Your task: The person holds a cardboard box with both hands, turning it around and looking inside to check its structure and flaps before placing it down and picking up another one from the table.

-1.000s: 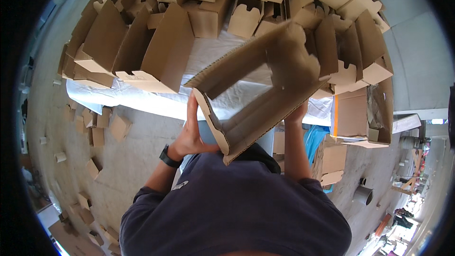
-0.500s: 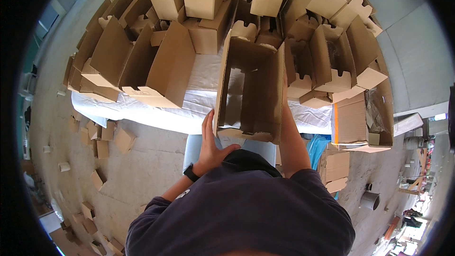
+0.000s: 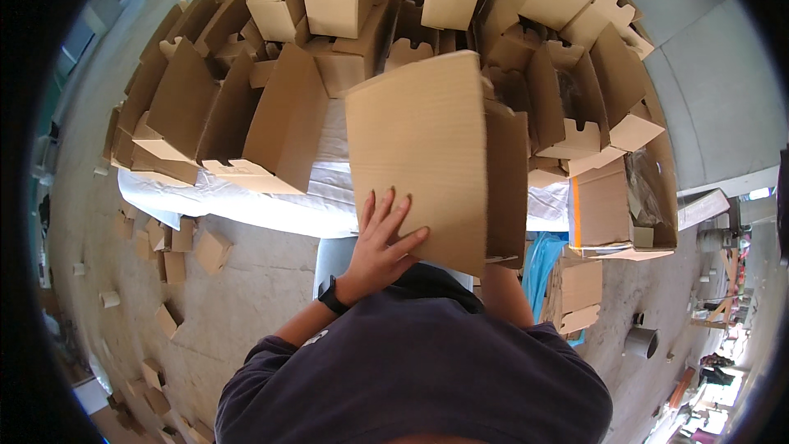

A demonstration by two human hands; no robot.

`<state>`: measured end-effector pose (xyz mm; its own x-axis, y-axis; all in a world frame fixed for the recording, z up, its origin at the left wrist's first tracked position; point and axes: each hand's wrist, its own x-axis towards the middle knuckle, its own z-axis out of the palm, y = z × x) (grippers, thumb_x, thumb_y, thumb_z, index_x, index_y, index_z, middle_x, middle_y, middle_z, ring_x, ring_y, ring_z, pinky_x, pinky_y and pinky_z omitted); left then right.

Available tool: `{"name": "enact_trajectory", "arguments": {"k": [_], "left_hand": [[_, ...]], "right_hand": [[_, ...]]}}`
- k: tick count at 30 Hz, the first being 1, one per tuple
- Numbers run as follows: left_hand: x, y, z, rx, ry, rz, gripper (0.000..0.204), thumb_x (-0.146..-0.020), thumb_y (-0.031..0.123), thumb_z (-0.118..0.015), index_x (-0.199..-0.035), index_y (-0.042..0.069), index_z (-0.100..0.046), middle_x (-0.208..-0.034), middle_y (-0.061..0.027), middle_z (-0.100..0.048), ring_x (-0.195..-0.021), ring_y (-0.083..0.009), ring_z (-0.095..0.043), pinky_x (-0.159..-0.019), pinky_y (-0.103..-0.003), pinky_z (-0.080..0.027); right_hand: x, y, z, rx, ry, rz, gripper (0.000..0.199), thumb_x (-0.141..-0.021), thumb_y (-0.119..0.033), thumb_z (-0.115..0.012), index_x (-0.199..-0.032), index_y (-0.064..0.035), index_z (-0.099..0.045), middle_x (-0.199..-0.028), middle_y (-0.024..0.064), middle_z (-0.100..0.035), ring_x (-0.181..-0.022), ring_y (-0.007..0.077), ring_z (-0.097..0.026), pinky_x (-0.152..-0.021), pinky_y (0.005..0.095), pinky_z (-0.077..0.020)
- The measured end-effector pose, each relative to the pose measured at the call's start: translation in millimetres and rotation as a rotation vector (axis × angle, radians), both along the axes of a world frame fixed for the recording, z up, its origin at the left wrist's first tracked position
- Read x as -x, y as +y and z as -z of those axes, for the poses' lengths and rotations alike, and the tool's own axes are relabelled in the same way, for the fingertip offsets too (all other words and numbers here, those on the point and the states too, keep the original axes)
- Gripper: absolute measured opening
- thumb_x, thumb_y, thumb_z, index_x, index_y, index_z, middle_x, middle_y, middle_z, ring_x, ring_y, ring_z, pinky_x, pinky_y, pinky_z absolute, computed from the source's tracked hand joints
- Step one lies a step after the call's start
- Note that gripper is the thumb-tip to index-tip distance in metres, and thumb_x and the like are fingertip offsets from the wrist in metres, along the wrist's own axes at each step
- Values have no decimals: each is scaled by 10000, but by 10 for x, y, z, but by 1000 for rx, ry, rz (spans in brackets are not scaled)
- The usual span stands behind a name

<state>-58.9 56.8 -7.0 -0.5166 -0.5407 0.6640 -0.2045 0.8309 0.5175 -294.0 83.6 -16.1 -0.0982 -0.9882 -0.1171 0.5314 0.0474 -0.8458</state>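
Plain tan box (image 3: 417, 148); white cloth (image 3: 246, 205); dark navy shirt (image 3: 419, 370); black wristband (image 3: 331, 296); blue plastic (image 3: 538, 271); orange-striped brown carton (image 3: 602, 205)

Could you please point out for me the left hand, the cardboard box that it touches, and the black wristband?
Left hand (image 3: 375, 252), head view: back of the hand.
Cardboard box (image 3: 419, 144), head view: broad side panel.
Black wristband (image 3: 330, 297), head view: the band.

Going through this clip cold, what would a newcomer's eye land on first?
Probably the plain brown box at centre, with the left hand spread against its broad side. Next, the crowd of open cartons filling the far side of the white cloth. Then the bright blue plastic, low on the right.
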Motion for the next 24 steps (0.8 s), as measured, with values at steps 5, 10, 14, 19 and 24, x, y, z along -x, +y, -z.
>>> {"name": "enact_trajectory", "arguments": {"k": [5, 10, 14, 19, 24], "left_hand": [[81, 17, -278, -66, -117, 61, 650, -680, 158, -784, -1294, 253, -593, -1508, -109, -383, -1402, -384, -322, -1131, -619, -195], [79, 35, -323, -62, -131, 76, 704, -681, 139, -787, -1338, 240, -557, -1511, -109, -380, -1409, -379, -311, -1138, -613, -182], [-18, -22, -159, -193, -13, 16, 839, -637, 107, -817, -1403, 156, -478, -1509, -118, -387, -1421, -367, -301, -1157, -563, -183], [-183, -104, 45, -353, -60, -96, 911, -674, 117, -831, -1457, 79, -369, -1508, -126, -392, -1423, -354, -305, -1161, -511, -210], [-196, -46, -41, -590, 32, -4, 1066, -673, 102, -835, -1523, 41, -194, -1567, -166, -262, -1461, -310, -219, -1186, -431, -185]], "right_hand": [[-11, 128, 58, -71, -16, 54, 699, -1002, -526, -382, -1520, -86, -217, -1538, 119, -274, -1393, 247, -305, -1141, 384, -259], [21, 58, 40, -100, 3, 130, 683, -1007, -514, -380, -1519, -91, -221, -1528, 118, -289, -1377, 246, -330, -1128, 380, -288], [44, -8, -34, -101, 25, 170, 670, -1010, -505, -379, -1518, -95, -224, -1520, 118, -301, -1365, 245, -351, -1117, 376, -311], [-8, -125, -82, -81, 79, 218, 655, -1015, -494, -377, -1517, -101, -228, -1509, 117, -316, -1349, 243, -376, -1104, 372, -339], [-42, -333, -307, 175, 233, 207, 635, -1022, -480, -366, -1516, -104, -233, -1507, 113, -316, -1342, 233, -379, -1103, 373, -339]]}}
